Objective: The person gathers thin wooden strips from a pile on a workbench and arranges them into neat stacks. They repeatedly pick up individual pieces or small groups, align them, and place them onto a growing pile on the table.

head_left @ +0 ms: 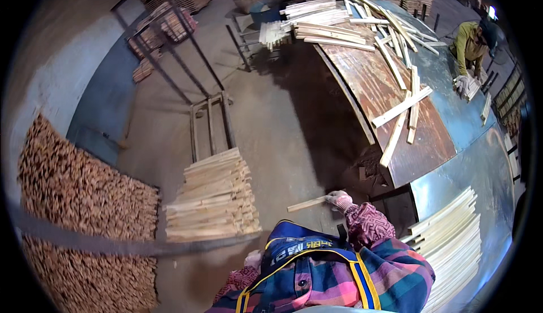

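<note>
My right hand (339, 200), in a pale glove with a patterned pink sleeve behind it, is closed on one end of a wooden slat (306, 204). The slat points left, held above the floor just off the table's near corner. Low against my body, my left hand (253, 258) shows only in part beside the blue apron (294, 245); its fingers are hidden. To the left of the slat lies a stack of pale wooden slats (212, 200) on a metal rack. Another pile of slats (452, 245) rests on the table at my right.
Loose slats (403, 106) lie crosswise on the long metal-topped table (421, 157). A tall stack of wood pieces (85, 211) stands by the left wall, with a dark metal bar (136, 245) across it. Upright rack posts (192, 50) rise ahead. A co-worker (469, 44) handles slats at the far right.
</note>
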Action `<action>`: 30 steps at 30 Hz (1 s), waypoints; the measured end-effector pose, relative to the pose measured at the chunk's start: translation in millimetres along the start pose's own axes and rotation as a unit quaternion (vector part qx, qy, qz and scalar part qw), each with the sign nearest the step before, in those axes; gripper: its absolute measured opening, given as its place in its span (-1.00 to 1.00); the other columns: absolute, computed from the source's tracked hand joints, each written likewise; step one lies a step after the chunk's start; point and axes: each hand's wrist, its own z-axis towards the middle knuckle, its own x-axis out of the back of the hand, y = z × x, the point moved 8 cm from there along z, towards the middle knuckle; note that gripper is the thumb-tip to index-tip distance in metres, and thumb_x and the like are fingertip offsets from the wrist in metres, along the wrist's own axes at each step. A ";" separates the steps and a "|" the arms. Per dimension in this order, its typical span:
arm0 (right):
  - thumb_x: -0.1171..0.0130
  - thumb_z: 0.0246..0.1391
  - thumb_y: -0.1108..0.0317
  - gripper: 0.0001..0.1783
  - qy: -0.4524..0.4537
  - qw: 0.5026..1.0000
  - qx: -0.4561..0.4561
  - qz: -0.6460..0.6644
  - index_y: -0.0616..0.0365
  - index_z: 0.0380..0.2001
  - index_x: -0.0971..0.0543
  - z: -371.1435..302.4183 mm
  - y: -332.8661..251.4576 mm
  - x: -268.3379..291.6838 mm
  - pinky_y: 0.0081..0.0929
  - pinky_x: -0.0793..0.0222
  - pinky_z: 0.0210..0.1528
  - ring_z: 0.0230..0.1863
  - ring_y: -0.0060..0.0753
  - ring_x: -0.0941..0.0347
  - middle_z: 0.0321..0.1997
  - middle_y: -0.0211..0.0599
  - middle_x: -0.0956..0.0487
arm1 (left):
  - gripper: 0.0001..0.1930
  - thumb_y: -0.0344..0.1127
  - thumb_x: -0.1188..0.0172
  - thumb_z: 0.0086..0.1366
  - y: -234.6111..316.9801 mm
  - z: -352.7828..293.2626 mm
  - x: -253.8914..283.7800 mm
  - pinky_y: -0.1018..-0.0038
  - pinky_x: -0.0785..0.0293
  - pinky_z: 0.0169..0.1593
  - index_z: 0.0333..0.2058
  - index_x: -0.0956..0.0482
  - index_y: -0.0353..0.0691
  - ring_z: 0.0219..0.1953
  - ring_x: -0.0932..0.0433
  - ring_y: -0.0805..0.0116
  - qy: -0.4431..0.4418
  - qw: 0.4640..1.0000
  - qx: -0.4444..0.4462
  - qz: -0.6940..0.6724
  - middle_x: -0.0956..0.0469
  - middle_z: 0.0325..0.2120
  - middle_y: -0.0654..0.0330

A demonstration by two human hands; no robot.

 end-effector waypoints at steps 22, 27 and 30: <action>-0.13 0.12 0.16 -0.62 0.072 0.996 -0.041 -0.018 0.01 -0.03 -0.66 461.4 -289.4 246.7 -0.33 -0.48 0.05 -0.04 -0.13 -0.60 -0.07 -0.17 -0.67 | -0.66 -0.16 -0.12 0.37 136.0 779.9 429.8 0.36 -0.48 0.03 0.03 -0.60 -0.16 -0.03 -0.58 0.21 -0.016 0.921 -0.020 -0.389 -0.63 -0.08 0.09; -0.24 -0.13 0.37 -0.81 0.118 0.958 0.201 -0.167 0.03 -0.36 -0.70 568.9 -354.6 318.5 -0.24 -0.53 -0.10 -0.17 -0.06 -0.61 -0.27 -0.17 -0.68 | -0.65 -0.24 -0.24 0.33 200.3 860.9 493.7 0.52 -0.45 0.02 0.03 -0.58 -0.27 -0.10 -0.54 0.41 -0.059 0.870 0.010 -0.489 -0.61 -0.11 0.20; -0.28 -0.24 0.36 -0.92 0.151 0.960 0.174 -0.156 0.06 -0.56 -0.65 637.9 -386.6 378.4 -0.22 -0.55 -0.16 -0.25 -0.02 -0.62 -0.41 -0.12 -0.65 | -0.63 -0.22 -0.22 0.34 273.6 907.9 571.9 0.49 -0.44 0.07 0.03 -0.58 -0.29 -0.07 -0.55 0.35 -0.013 0.978 0.012 -0.207 -0.61 -0.09 0.18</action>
